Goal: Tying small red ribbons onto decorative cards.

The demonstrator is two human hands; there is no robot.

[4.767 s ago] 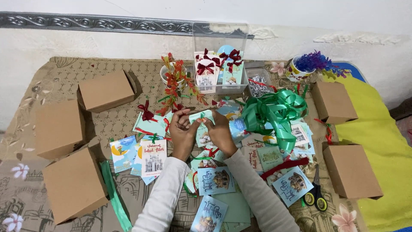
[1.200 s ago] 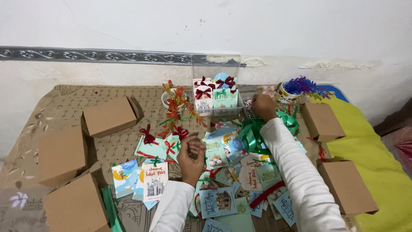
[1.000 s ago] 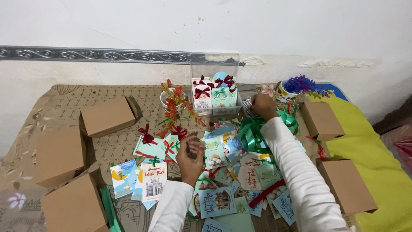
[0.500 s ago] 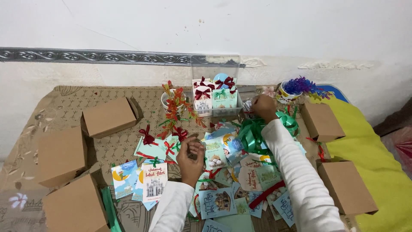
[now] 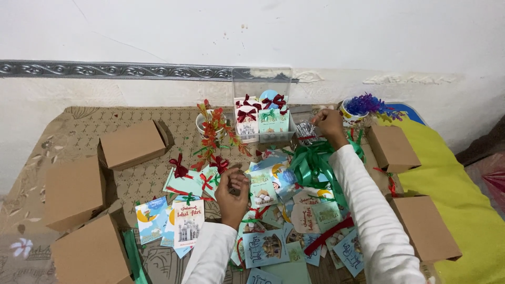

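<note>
Reaching across the patterned brown mat [image 5: 79, 121], the right hand [image 5: 330, 125] is held at the far edge of the spread, its fingers curled together over a small crinkled clear wrapper with red trim [image 5: 306, 131]; whether the wrapper is actually pinched cannot be told. The left hand [image 5: 232, 192] is kept near the middle of the scattered printed greeting cards [image 5: 263, 189], fingers bent inward around something small that is hidden by them.

Several risks are judged likely. The right sleeve is stretched over the loose bundle of shiny green ribbon [image 5: 315, 163], so the ribbon could be snagged and dragged, and cards pulled with it. The clear plastic box of bowed cards [image 5: 263, 118] stands just beside the reaching hand and could be nudged over. The white cup of red and orange sprigs [image 5: 210, 126] is top-heavy and could be tipped by a careless return. The plain brown cardboard boxes [image 5: 131, 144] lie well apart and are unlikely to be disturbed.
</note>
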